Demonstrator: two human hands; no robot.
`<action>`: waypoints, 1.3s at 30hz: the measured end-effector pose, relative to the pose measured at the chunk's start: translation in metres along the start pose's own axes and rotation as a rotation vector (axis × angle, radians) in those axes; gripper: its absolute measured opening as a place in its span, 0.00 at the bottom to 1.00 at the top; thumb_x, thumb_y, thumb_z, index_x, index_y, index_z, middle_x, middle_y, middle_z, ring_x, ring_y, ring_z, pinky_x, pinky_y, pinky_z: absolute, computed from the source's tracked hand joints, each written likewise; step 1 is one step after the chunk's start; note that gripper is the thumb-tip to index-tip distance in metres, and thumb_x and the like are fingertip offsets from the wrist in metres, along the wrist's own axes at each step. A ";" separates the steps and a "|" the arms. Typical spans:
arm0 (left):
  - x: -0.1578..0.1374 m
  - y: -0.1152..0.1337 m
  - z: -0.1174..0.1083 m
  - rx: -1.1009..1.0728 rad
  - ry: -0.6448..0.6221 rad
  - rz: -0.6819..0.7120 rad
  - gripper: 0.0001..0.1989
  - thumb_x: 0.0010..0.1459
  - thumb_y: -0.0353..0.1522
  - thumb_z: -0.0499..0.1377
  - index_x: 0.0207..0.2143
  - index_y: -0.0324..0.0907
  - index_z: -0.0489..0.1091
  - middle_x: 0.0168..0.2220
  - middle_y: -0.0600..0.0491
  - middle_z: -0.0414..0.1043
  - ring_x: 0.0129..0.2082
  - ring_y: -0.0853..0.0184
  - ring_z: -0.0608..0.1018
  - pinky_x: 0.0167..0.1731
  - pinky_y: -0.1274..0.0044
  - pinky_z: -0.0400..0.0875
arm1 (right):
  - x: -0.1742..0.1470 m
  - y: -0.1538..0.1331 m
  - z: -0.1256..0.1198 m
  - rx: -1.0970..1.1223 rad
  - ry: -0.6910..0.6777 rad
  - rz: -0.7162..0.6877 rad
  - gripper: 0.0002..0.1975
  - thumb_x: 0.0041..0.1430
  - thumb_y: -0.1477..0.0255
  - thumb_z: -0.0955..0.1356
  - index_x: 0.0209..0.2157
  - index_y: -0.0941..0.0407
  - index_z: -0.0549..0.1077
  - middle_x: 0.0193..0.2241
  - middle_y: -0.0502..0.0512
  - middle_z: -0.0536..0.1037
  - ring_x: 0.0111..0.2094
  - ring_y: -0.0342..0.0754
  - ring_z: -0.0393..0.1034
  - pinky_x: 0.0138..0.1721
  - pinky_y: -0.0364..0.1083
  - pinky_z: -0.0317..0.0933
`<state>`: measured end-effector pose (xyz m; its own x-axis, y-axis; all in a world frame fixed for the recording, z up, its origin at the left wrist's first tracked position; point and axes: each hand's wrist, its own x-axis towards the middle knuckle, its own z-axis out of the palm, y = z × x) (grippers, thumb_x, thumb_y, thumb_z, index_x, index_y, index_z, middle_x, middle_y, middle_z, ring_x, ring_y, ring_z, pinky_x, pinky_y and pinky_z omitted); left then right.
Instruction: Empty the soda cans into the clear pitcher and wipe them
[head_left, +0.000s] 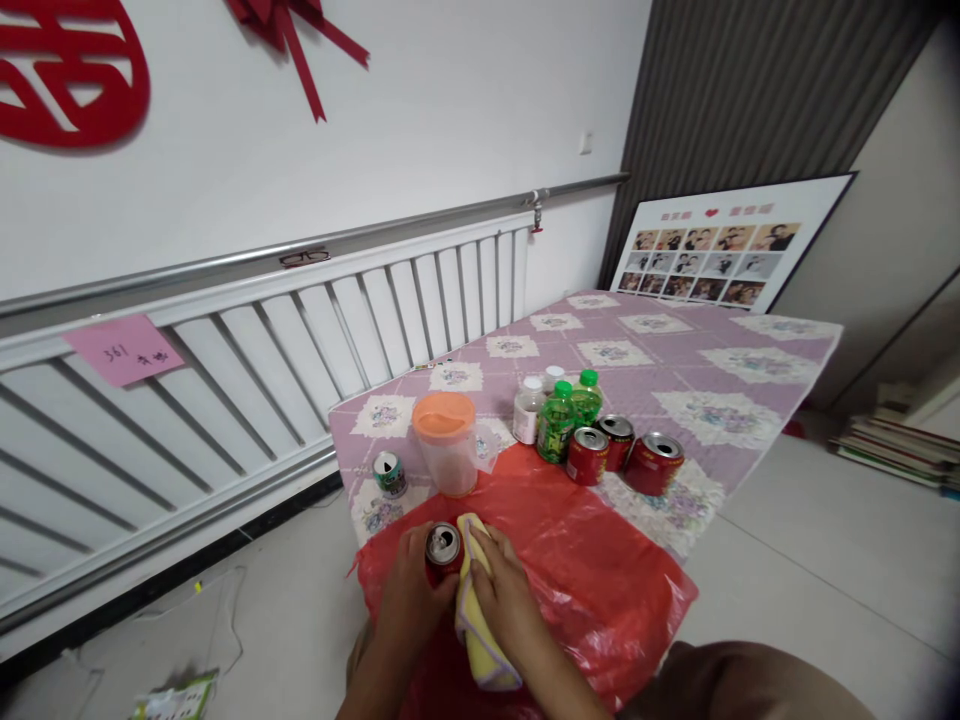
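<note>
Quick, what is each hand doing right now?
Left hand: grip closed around a red can.
Right hand: grip closed on a yellow cloth, pressing it against the can.

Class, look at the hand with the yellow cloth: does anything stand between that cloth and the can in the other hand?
Nothing visible. The right hand presses the cloth directly against the can, which the left hand grips.

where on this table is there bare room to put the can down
The far half of the table, beyond the green bottles, is bare cloth. The red plastic sheet right of the right hand is free too. It is crowded between the orange-lidded pitcher and the red cans.
</note>
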<state>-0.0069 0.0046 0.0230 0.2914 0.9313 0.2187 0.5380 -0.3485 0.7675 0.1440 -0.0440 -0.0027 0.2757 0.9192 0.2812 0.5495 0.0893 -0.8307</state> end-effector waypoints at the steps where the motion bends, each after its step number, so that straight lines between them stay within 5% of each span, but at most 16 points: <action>1: 0.000 0.001 0.000 0.003 0.008 -0.009 0.29 0.45 0.27 0.61 0.52 0.42 0.65 0.51 0.46 0.70 0.54 0.56 0.72 0.57 0.61 0.65 | -0.001 0.004 0.002 -0.008 -0.008 0.012 0.24 0.59 0.75 0.60 0.57 0.54 0.70 0.56 0.61 0.71 0.59 0.53 0.64 0.61 0.55 0.59; 14: 0.011 -0.020 -0.012 -0.041 -0.201 0.095 0.38 0.44 0.23 0.56 0.60 0.43 0.59 0.62 0.46 0.64 0.63 0.58 0.65 0.63 0.62 0.58 | 0.001 0.004 -0.001 0.003 0.001 0.015 0.23 0.61 0.72 0.60 0.58 0.55 0.68 0.58 0.61 0.70 0.60 0.52 0.63 0.61 0.55 0.59; 19: 0.010 -0.017 -0.006 0.024 -0.135 0.076 0.33 0.46 0.28 0.59 0.58 0.40 0.61 0.58 0.43 0.66 0.60 0.56 0.68 0.60 0.61 0.62 | 0.004 -0.009 -0.007 0.025 0.043 -0.054 0.24 0.63 0.71 0.59 0.60 0.54 0.66 0.59 0.60 0.68 0.61 0.52 0.61 0.61 0.55 0.59; 26: 0.004 0.001 -0.003 0.105 -0.045 0.016 0.30 0.46 0.29 0.60 0.55 0.39 0.64 0.54 0.44 0.67 0.57 0.57 0.70 0.59 0.62 0.62 | -0.004 0.009 0.008 -0.035 0.001 0.009 0.24 0.59 0.74 0.60 0.57 0.58 0.70 0.56 0.63 0.72 0.59 0.54 0.65 0.61 0.56 0.60; 39: 0.009 -0.019 -0.009 -0.041 -0.193 0.053 0.37 0.44 0.24 0.57 0.60 0.40 0.59 0.61 0.44 0.64 0.62 0.57 0.65 0.63 0.62 0.58 | -0.002 0.005 0.001 -0.010 0.016 0.004 0.24 0.62 0.71 0.59 0.59 0.56 0.67 0.59 0.62 0.69 0.61 0.52 0.61 0.62 0.55 0.58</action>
<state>-0.0212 0.0207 0.0158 0.4667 0.8728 0.1425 0.4868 -0.3881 0.7826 0.1452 -0.0455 -0.0074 0.2902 0.9133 0.2859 0.5562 0.0822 -0.8270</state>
